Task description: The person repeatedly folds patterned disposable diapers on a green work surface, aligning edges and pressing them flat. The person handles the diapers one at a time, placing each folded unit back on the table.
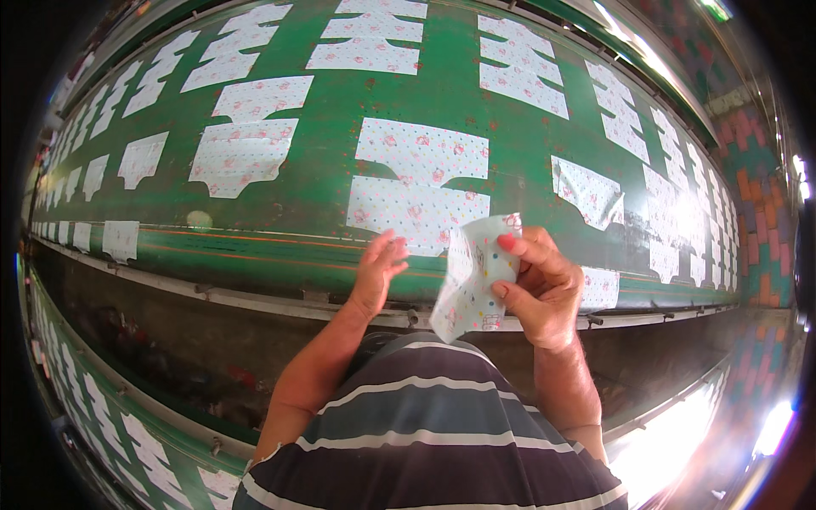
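My right hand (542, 284) pinches a small printed fabric piece (475, 280) between thumb and fingers, above the near edge of the long green table (331, 159). The piece hangs down to the left, creased, with dots and small figures on it. My left hand (380, 264) is raised to the left of it, fingers apart, holding nothing. Just beyond both hands, two printed fabric pieces (421, 207) lie flat on the table. To the right lies another fabric piece (588, 191) with wrinkles and a folded corner. A further piece (599, 288) at the near edge is partly behind my right hand.
Rows of printed fabric pieces (245, 156) cover the table to both sides and beyond. A metal rail with small fittings (255, 301) runs along its near edge. Behind me stands another green table (172, 421) with more pieces. Patterned floor (755, 210) shows at the right.
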The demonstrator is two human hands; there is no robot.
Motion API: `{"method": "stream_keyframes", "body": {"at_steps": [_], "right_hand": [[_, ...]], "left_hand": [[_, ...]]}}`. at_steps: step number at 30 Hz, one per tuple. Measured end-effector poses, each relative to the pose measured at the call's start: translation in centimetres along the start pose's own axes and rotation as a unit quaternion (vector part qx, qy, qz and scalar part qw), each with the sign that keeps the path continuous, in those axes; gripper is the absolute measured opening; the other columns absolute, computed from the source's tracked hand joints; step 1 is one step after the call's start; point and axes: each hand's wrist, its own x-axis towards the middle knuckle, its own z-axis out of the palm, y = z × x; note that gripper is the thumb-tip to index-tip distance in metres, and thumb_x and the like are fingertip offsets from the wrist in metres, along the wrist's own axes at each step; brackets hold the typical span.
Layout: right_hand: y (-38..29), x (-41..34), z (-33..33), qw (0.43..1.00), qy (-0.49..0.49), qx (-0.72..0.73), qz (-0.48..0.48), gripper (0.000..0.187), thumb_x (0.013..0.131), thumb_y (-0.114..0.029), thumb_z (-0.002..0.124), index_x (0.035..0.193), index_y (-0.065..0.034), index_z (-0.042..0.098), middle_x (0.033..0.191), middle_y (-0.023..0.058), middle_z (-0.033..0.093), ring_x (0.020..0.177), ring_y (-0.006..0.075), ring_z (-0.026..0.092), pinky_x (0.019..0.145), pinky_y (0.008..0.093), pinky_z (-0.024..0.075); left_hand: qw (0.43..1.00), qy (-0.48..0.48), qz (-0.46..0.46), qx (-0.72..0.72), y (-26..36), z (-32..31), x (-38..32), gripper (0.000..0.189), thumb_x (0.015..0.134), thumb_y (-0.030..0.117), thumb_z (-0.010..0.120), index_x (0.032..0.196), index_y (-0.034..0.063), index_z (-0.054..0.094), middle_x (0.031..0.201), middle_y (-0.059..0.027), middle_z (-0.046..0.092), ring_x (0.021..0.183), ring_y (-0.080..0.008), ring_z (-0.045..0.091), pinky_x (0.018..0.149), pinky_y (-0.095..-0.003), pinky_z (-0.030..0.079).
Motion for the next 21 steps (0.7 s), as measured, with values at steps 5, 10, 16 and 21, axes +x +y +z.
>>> {"method": "stream_keyframes", "body": {"at_steps": [5,10,16,21], "right_hand": [[-0.9,1.8,-0.6,0.996,0.076,0.056,-0.003,0.064,0.081,0.026,0.073,0.141,0.0050,0.072,0.133,0.0110,0.067,0.112,0.0167,0.065,0.092,0.0307,0.0577],[-0.2,1.9,-2.8,0.989,0.108,0.079,0.055,0.064,0.083,0.024,0.067,0.145,0.0072,0.069,0.138,0.0122,0.067,0.124,0.0193,0.068,0.103,0.0326,0.0580],[3.0,3.5,-4.1,0.975,0.174,0.037,0.136,0.067,0.089,0.019,0.065,0.155,0.0161,0.054,0.141,0.0213,0.070,0.115,0.0215,0.072,0.098,0.0323,0.0594],[7.1,3.7,-5.4,0.973,0.137,0.061,0.177,0.069,0.090,0.015,0.069,0.157,0.0172,0.051,0.135,0.0224,0.072,0.108,0.0185,0.073,0.085,0.0287,0.0584]], "left_hand": [[0.967,-0.106,-0.146,-0.179,1.5,1.8,-1.7,0.065,0.106,0.028,0.078,0.160,0.0019,0.054,0.148,-0.0162,0.068,0.131,-0.0276,0.068,0.111,-0.0440,0.056],[0.994,-0.078,-0.080,-0.015,3.4,1.2,-1.2,0.048,0.106,0.007,0.071,0.153,0.0009,0.062,0.141,-0.0125,0.072,0.113,-0.0240,0.075,0.091,-0.0426,0.066],[0.996,0.029,0.060,0.062,9.1,2.6,1.0,0.055,0.103,0.000,0.072,0.155,0.0018,0.055,0.120,-0.0122,0.076,0.103,-0.0228,0.076,0.084,-0.0399,0.067],[0.964,0.044,0.196,0.175,15.3,1.3,-0.2,0.065,0.101,0.005,0.077,0.161,0.0021,0.051,0.110,-0.0092,0.076,0.093,-0.0173,0.075,0.073,-0.0346,0.064]]}}
